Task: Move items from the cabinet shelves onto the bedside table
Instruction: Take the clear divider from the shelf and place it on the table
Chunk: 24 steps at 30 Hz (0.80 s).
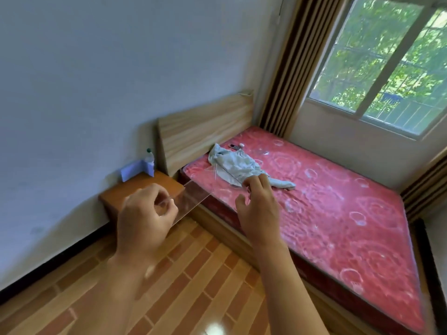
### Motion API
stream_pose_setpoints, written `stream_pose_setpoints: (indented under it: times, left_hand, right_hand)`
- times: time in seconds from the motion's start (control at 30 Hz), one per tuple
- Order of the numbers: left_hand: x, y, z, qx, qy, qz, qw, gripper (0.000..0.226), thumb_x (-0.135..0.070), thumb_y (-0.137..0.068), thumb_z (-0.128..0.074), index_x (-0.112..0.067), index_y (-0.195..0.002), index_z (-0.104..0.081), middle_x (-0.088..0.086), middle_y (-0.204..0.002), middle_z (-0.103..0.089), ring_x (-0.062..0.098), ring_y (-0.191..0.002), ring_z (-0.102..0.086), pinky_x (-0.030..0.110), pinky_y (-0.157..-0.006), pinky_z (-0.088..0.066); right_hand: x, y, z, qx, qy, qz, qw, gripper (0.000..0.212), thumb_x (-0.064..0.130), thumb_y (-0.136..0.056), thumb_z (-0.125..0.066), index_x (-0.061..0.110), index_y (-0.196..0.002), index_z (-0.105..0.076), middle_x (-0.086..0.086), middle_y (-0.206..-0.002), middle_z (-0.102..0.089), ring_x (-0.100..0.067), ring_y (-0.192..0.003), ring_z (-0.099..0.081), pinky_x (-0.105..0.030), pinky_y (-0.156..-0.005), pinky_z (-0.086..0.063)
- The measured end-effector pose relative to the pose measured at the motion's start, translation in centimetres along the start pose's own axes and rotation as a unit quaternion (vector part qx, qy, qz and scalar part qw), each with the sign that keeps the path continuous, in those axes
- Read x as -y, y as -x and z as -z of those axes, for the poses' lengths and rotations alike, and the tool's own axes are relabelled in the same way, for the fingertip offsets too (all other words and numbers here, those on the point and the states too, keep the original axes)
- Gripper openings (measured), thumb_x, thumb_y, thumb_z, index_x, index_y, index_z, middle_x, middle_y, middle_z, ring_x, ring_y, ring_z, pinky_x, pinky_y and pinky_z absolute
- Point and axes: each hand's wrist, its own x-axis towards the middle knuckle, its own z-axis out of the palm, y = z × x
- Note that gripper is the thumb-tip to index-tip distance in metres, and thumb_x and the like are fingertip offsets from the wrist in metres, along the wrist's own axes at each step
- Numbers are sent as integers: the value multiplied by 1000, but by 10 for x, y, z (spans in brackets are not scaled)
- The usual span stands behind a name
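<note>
Hands are carrying a clear plastic sheet (193, 201) over the floor beside the bed: left hand (145, 213) is pinching its near edge, right hand (258, 209) is hovering with fingers spread, near the counter (135, 189).

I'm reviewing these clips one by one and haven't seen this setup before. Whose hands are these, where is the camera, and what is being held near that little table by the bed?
There is no machine here: a person wears a wide-angle camera on the head, looking forward and down, so the two bare arms reaching out are their own. The left hand pinches one end of a clear, see-through sheet, and the right hand has its fingers at the other end; the sheet is hard to make out. Just ahead is the wooden bedside table, with a plastic bottle and a blue-white folded item at its back. Beside it is a bed with a red mattress, with a crumpled light cloth on it.
</note>
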Motion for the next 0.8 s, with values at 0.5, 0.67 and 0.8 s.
stream_pose_setpoints:
  times: [0.5,0.67,0.8]
  left_hand:
    - [19,-94,-42,-103,-143,44,983,20,-5,-81,-79,-14,-81,-62,0,-72,-63,20,-65,-55,34,-68,-45]
    - [51,-103,-39,-101,-170,83,977,23,-3,-79,-81,-14,-83,-61,-2,-72,-62,21,-65,-55,34,-67,-46]
    - [83,-120,-42,-97,-179,98,974,22,-5,-81,-81,-15,-85,-61,-2,-73,-61,22,-66,-57,35,-66,-48]
  right_hand:
    - [-17,-135,-114,51,-135,75,987,23,2,-84,-71,15,-98,-59,10,-101,-50,-17,-77,-53,-27,-62,-37]
    - [0,-149,-158,85,-160,98,979,23,-1,-82,-67,14,-98,-58,5,-102,-52,-19,-80,-54,-30,-61,-42]
    - [13,-166,-196,95,-160,110,976,23,1,-84,-68,15,-98,-57,4,-102,-53,-19,-78,-55,-36,-60,-48]
